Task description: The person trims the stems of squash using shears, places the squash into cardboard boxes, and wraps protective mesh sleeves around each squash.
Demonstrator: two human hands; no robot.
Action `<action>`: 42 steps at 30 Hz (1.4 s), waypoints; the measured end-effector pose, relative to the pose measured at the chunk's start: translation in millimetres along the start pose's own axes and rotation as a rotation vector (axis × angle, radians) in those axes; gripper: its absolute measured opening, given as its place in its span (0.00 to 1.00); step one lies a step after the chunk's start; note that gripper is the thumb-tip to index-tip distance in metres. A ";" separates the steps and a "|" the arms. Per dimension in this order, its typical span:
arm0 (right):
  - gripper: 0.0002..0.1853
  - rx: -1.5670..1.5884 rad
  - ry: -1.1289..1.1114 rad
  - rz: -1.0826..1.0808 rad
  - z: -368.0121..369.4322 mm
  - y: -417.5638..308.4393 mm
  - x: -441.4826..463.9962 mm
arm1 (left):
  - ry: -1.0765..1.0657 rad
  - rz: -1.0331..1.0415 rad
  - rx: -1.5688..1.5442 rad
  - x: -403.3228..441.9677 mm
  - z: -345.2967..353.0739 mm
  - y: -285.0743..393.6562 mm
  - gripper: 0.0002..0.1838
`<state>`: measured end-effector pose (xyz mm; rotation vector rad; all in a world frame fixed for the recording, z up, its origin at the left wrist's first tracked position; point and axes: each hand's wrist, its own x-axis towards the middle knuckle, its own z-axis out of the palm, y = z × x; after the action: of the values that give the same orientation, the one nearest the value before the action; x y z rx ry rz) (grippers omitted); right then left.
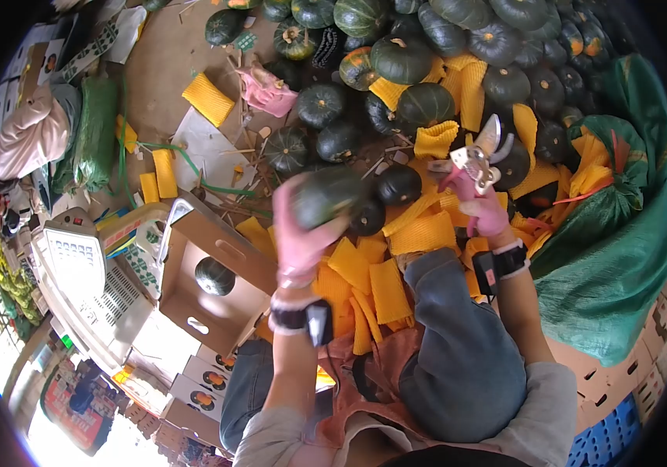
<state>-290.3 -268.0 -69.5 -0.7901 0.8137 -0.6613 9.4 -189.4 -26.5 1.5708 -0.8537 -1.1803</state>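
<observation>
My left hand point(302, 237), in a pink glove, grips a dark green pumpkin point(329, 193), both smeared by motion. My right hand point(483, 206), also gloved in pink, is closed around pruning shears point(477, 159), their blades pointing up and apart. To the left of my left hand is an open cardboard box point(220, 302) with one green pumpkin point(215, 276) inside. Yellow foam net sleeves point(423, 235) lie in a heap between my hands and in front of my knees. Beyond them is a large pile of green pumpkins point(403, 58).
A green sack point(582, 272) with yellow sleeves at its mouth stands on the right. Left of the box is a digital scale point(77, 253). Another person point(34, 132) is at the far left beside a green roll point(96, 132). A blue crate point(605, 432) shows at the lower right.
</observation>
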 end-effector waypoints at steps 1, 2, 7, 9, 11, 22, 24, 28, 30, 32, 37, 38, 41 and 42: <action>0.32 -0.009 0.015 -0.012 1.5 -2.7 -3.7 | 0.136 0.023 -0.174 -16.7 -23.9 2.0 0.35; 0.33 -0.019 0.029 -0.024 4.2 -9.2 -8.3 | 0.268 0.070 -0.341 -33.5 -47.7 4.0 0.34; 0.37 -0.071 0.034 -0.004 5.3 -19.0 -17.9 | 1.087 0.097 0.083 -59.3 -157.7 -5.2 0.33; 0.37 -0.060 0.024 -0.053 10.3 -18.2 -16.5 | 1.099 0.072 0.167 -66.0 -194.0 -29.8 0.34; 0.37 -0.041 0.033 -0.096 7.3 -12.2 -16.7 | 1.050 -0.048 0.114 -73.6 -209.1 -32.5 0.36; 0.32 0.082 0.012 -0.068 -8.1 -8.9 -17.8 | 0.421 0.189 0.997 15.7 -90.2 22.9 0.16; 0.30 0.081 0.005 -0.097 -7.3 -7.2 -18.5 | 0.232 0.155 0.986 66.7 -40.2 10.6 0.23; 0.41 -0.053 0.058 0.008 -2.0 -25.9 -21.6 | 0.018 -0.037 1.036 147.5 40.1 -32.6 0.40; 0.40 -0.078 0.122 0.042 -11.6 -24.7 -22.3 | -0.023 -0.367 1.142 166.5 66.5 -20.1 0.50; 0.40 -0.099 0.170 0.033 -2.5 -32.2 -15.2 | -0.031 -0.423 1.157 179.4 71.5 -21.2 0.50; 0.42 -0.084 0.249 0.089 -16.6 -31.9 -16.6 | 0.052 -0.198 0.922 186.5 51.5 -35.2 0.46; 0.41 -0.066 0.277 0.091 -25.5 -25.5 -21.8 | 0.118 0.013 0.528 182.4 40.0 -37.8 0.45; 0.44 -0.065 0.424 0.265 -22.2 -32.0 -32.5 | -0.167 -0.274 -1.100 153.0 19.9 -29.0 0.36; 0.43 -0.036 0.352 0.169 -23.6 -25.1 -30.6 | -0.182 -0.231 -1.261 134.9 16.1 -14.8 0.35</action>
<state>-331.1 -266.5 -48.1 -0.6364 1.2014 -0.6440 32.6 -312.8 -80.6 0.5132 0.0756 -1.5660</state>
